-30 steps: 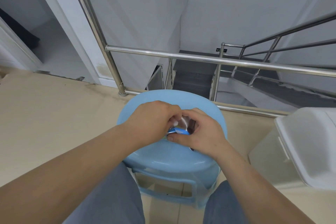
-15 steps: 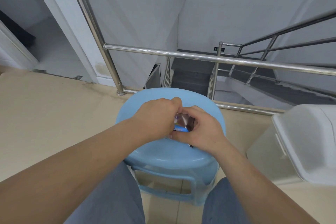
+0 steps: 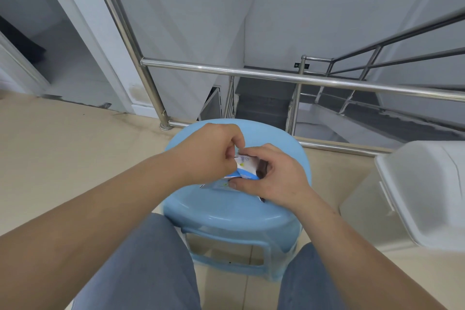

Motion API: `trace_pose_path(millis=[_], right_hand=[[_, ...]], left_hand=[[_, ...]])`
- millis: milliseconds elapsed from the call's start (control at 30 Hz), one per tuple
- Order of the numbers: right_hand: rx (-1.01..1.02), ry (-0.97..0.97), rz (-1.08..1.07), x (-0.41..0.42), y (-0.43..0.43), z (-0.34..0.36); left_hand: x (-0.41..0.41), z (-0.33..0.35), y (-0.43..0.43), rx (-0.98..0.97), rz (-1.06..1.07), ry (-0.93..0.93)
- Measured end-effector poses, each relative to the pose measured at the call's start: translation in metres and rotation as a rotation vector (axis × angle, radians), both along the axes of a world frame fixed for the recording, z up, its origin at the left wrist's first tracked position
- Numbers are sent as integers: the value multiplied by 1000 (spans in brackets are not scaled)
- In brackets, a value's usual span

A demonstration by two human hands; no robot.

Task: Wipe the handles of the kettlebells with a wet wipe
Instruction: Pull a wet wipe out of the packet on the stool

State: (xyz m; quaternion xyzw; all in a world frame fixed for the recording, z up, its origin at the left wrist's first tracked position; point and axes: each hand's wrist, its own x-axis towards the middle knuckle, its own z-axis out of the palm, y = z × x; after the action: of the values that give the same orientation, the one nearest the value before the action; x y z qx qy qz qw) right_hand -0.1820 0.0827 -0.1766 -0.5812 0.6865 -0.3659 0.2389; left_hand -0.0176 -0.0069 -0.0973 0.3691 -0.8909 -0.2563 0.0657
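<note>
Blue stool (image 3: pixel 226 211) dead centre, and right above its seat both hands work a small packet (image 3: pixel 245 166) of wipes. Right hand (image 3: pixel 274 176) curls round the packet's body, thumb underneath. Left hand (image 3: pixel 208 151) pinches its top edge, fingertips tight together. No wipe out that I can see, and no kettlebells in view at all. Risks from here: a hard tear could split the packet wide and drop the wipe onto the stool or floor, or a slick edge could slide out of that pinch. White bin (image 3: pixel 415 189) sits right of the stool, likely for the wrapper.
</note>
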Motion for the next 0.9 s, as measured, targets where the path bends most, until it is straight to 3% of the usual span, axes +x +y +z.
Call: trace_pose_path(millis=[200, 433, 633, 800, 900], right_hand=[[3, 4, 2, -1, 1, 3], [14, 8, 0, 0, 1, 3], [26, 16, -1, 1, 0, 2], [32, 39, 5, 0, 0, 6], [30, 43, 6, 1, 0, 6]], left_hand=[[9, 12, -10, 118, 134, 221], [7, 0, -4, -76, -37, -31], [3, 4, -3, -56, 9, 35], [1, 12, -2, 56, 2, 195], [5, 9, -8, 99, -4, 111]])
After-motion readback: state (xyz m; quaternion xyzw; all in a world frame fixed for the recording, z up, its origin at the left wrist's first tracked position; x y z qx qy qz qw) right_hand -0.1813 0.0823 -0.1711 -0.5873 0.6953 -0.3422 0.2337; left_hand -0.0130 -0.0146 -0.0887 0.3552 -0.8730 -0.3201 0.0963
